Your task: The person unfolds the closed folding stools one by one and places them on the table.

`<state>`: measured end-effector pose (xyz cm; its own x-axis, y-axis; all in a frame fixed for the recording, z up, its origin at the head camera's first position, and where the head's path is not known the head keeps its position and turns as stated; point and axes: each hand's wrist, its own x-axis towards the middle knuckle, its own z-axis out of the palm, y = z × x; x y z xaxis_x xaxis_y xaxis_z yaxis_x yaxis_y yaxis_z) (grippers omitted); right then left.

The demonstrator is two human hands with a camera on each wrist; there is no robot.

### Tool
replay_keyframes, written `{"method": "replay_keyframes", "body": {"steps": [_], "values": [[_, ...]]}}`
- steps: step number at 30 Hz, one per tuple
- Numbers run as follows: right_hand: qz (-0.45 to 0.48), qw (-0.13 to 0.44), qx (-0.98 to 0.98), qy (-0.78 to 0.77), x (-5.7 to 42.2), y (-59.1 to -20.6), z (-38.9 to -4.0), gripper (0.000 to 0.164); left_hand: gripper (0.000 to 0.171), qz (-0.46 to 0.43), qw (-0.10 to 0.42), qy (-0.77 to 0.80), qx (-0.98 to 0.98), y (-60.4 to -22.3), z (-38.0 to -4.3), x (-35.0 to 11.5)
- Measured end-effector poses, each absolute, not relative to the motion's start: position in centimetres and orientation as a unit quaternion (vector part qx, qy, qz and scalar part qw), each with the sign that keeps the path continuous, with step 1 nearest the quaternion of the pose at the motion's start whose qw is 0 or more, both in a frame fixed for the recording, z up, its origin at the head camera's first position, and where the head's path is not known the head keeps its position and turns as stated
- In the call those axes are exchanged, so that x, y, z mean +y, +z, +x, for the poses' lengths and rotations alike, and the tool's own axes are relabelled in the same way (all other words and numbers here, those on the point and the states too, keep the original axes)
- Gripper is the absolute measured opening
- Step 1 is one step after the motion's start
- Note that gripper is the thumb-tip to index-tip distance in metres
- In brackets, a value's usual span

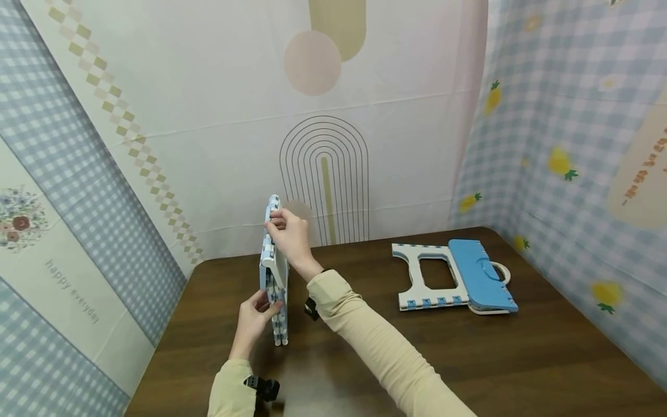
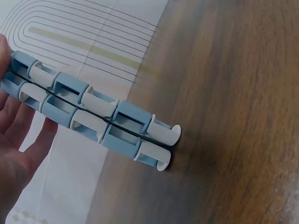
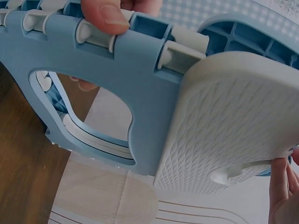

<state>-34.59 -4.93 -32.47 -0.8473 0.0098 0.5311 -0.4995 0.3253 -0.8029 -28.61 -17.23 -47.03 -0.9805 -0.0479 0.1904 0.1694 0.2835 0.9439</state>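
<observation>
Toward the table's left, a blue-and-white folding step stool stands on end, its legs folded flat together. My left hand grips the near hinged edge of the legs, thumb on one side and fingers on the other. Higher up, my right hand pinches the edge of the seat. The textured white seat half and its handle slot show in the right wrist view, beside the right fingers. In the left wrist view the leg ends hang over the wood; whether they touch it I cannot tell.
A second folding step stool, blue and white with a white handle, lies folded flat on the right of the brown table. Patterned cloth walls stand behind and along both sides.
</observation>
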Motion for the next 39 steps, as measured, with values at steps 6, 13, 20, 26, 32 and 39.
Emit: {"method": "replay_keyframes", "body": {"steps": [6,13,20,26,32,39], "values": [[0.170,0.223,-0.792,0.543,-5.6,-32.5,-34.2,0.019,0.033,-0.024,0.110,-0.597,-0.794,-47.6,-28.4,-16.9],[0.175,0.220,-0.799,0.531,-6.1,-32.5,-33.9,0.018,0.035,-0.010,0.115,-0.601,-0.791,-47.9,-28.0,-16.8],[0.184,0.234,-0.805,0.513,-6.5,-32.6,-33.8,0.016,0.037,-0.010,0.112,-0.601,-0.791,-47.8,-27.8,-16.8],[0.199,0.208,-0.812,0.508,-6.8,-32.1,-33.8,0.018,0.037,-0.005,0.122,-0.577,-0.807,-47.7,-27.9,-17.9],[0.199,0.222,-0.807,0.510,-5.7,-31.8,-33.7,0.020,0.040,-0.025,0.111,-0.568,-0.815,-47.6,-28.2,-18.1],[0.211,0.269,-0.788,0.513,-4.1,-32.6,-33.5,0.026,0.041,-0.019,0.107,-0.566,-0.817,-47.5,-28.5,-17.8]]}}
